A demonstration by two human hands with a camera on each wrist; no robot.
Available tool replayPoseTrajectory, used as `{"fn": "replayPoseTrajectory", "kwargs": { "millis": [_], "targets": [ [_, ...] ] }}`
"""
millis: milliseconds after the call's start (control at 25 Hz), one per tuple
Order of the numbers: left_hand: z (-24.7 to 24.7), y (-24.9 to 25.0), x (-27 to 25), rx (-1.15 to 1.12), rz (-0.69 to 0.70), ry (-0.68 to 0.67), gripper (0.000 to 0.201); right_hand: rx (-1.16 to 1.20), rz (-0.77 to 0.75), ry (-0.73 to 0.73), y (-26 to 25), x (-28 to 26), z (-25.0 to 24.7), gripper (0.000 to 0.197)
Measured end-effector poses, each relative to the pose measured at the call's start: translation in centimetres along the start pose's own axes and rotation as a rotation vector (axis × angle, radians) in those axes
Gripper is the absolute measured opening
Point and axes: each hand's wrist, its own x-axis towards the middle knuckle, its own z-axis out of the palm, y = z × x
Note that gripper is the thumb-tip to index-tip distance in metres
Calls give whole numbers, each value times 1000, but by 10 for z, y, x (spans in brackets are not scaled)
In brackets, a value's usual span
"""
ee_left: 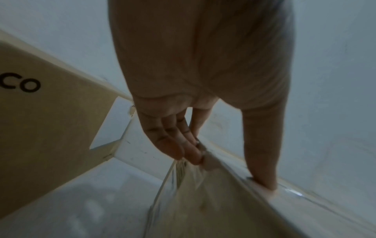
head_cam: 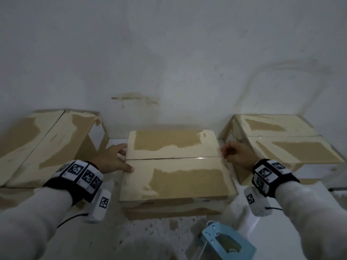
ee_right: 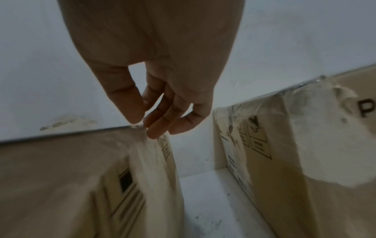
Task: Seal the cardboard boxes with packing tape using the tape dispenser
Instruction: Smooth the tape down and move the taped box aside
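White table, middle box (head_cam: 176, 166) between left hand (head_cam: 110, 158) and right hand (head_cam: 238, 155), dispenser (head_cam: 225, 243) nearer

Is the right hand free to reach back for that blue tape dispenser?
Probably yes. The right hand grips nothing, only touching the middle box, and the tape dispenser lies uncovered just below that forearm.

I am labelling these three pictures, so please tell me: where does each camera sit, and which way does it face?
Head: on the head, looking down at middle box, both hands, sleeves, blue tape dispenser.
Left wrist: along left hand, fingers at that box's left edge.
Right wrist: along right hand, fingertips at the box's right edge.
Shared: all three views show the middle box.
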Motion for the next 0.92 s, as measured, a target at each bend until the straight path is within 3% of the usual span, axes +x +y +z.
{"fn": "replayPoseTrajectory", "kwargs": {
  "millis": [160, 360, 560, 720, 920],
  "targets": [
    [-5, 8, 14, 2, -7, -12, 76, -5, 48, -35, -1, 39, -1, 37],
    [-12, 13, 35, 27, 9, 63, 59, 12, 35, 51, -7, 76, 3, 22],
    [-11, 11, 57, -3, 11, 123, 53, 84, 47, 146, -9, 95, 9, 14],
    [-9, 5, 73, -13, 9, 117, 46, 148, 95, 135, -4, 97, 13, 16],
    [-20, 3, 87, -31, -39, 197, 77, 71, 114, 123, -4, 101, 7, 28]
  ]
}}
